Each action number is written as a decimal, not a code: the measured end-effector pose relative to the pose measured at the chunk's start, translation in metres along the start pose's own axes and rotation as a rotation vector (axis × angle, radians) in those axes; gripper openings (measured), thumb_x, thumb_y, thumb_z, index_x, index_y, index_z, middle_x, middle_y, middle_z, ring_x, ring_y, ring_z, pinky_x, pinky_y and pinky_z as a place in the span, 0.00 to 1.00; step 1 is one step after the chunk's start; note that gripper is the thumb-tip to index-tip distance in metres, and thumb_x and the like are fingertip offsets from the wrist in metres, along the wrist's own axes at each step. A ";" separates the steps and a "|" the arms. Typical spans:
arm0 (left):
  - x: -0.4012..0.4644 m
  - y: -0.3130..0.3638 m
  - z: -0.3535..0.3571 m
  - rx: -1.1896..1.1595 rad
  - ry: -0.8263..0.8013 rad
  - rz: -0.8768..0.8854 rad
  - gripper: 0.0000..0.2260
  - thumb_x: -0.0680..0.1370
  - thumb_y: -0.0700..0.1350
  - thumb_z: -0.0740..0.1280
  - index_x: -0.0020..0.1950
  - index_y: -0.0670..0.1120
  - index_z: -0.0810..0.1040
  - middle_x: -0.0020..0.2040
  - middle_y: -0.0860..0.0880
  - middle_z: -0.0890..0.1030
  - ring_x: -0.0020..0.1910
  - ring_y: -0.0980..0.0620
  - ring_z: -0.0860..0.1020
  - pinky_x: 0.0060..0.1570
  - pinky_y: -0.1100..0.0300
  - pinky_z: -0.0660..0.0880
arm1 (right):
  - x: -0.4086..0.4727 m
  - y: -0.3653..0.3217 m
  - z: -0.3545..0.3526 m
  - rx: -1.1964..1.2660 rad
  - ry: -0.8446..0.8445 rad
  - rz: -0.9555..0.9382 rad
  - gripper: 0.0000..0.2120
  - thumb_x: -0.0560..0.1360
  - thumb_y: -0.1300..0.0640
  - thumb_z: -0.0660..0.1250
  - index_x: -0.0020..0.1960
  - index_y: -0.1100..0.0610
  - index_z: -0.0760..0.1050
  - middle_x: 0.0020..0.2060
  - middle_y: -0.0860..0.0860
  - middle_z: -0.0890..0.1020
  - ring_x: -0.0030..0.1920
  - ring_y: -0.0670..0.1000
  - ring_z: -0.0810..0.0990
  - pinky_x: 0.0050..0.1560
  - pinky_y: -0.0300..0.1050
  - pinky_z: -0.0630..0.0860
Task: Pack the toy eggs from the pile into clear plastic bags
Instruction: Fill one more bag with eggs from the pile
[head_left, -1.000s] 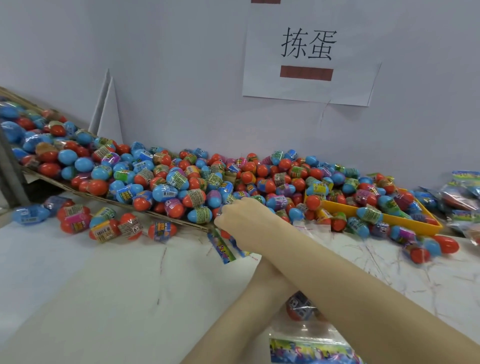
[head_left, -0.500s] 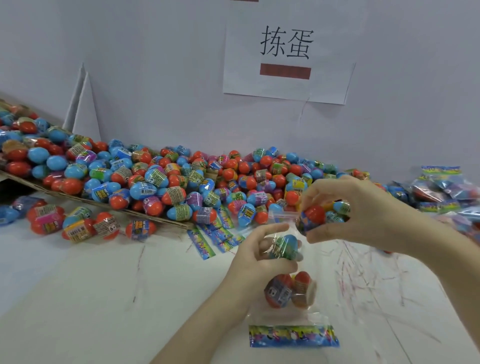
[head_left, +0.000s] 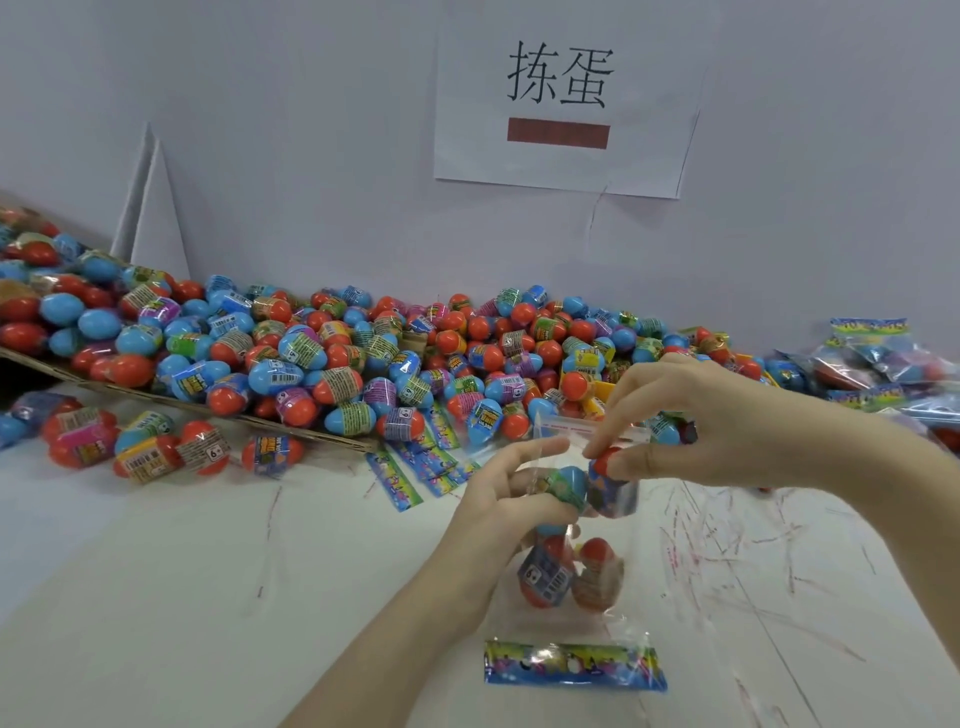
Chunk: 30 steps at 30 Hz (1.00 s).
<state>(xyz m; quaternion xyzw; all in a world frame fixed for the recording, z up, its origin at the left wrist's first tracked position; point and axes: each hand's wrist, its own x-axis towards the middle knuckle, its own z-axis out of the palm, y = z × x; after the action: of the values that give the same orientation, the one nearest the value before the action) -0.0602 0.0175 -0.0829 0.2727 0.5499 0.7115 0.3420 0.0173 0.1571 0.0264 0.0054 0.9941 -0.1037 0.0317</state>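
1. While the head view looks down over a white worktop (head_left: 156, 597), the left hand (head_left: 498, 499) holds a clear plastic bag (head_left: 618, 613) near its top, its fingers curled round the film and a blue-tipped egg (head_left: 566, 486) inside it.
2. The right hand (head_left: 691, 421) pinches a red-tipped egg (head_left: 610, 480) between thumb and forefinger at the bag's open mouth; the other fingers of that hand are spread loosely above. This egg touches the blue-tipped one.
3. Lower in the bag lie two more eggs (head_left: 569, 577) side by side, red ends up. The bag's bottom edge carries a colourful printed strip (head_left: 574, 665) resting flat on the worktop.
4. Behind the hands the pile of toy eggs (head_left: 337, 358) — blue and red, most with printed wrap bands — runs along the wall, part of it on a sheet of cardboard (head_left: 130, 397) whose left end is raised.
5. A few loose eggs (head_left: 156, 449) sit on the worktop in front of the cardboard, at the left.
6. Flat empty bags (head_left: 415, 467) with printed strips lie just in front of the pile, near the left hand.
7. Filled bags (head_left: 883, 364) are heaped at the far right.
8. A paper sign (head_left: 561, 98) with two dark characters and a red-brown bar hangs on the wall above the pile.
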 end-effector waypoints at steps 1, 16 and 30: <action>0.000 0.000 0.001 -0.004 0.002 -0.008 0.23 0.60 0.37 0.66 0.54 0.50 0.77 0.38 0.47 0.81 0.37 0.52 0.80 0.43 0.58 0.79 | 0.000 0.002 0.003 0.002 -0.001 0.013 0.04 0.66 0.37 0.62 0.40 0.31 0.72 0.45 0.33 0.71 0.51 0.37 0.65 0.54 0.40 0.63; -0.004 0.002 0.001 -0.042 -0.085 -0.003 0.23 0.58 0.39 0.65 0.52 0.47 0.79 0.46 0.44 0.82 0.43 0.49 0.80 0.44 0.57 0.79 | 0.012 -0.010 0.024 0.273 0.289 0.030 0.20 0.67 0.49 0.71 0.58 0.44 0.72 0.43 0.38 0.79 0.43 0.40 0.79 0.44 0.35 0.77; -0.007 0.009 0.006 0.131 0.213 0.314 0.09 0.76 0.40 0.64 0.40 0.49 0.81 0.33 0.53 0.84 0.32 0.59 0.81 0.30 0.69 0.75 | 0.002 -0.017 0.038 -0.017 0.669 -0.126 0.04 0.68 0.51 0.72 0.43 0.48 0.82 0.38 0.45 0.81 0.38 0.47 0.79 0.39 0.47 0.76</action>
<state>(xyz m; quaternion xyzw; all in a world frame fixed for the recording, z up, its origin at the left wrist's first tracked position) -0.0533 0.0137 -0.0728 0.3001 0.5788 0.7436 0.1481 0.0177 0.1323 -0.0074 -0.0223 0.9486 -0.0895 -0.3029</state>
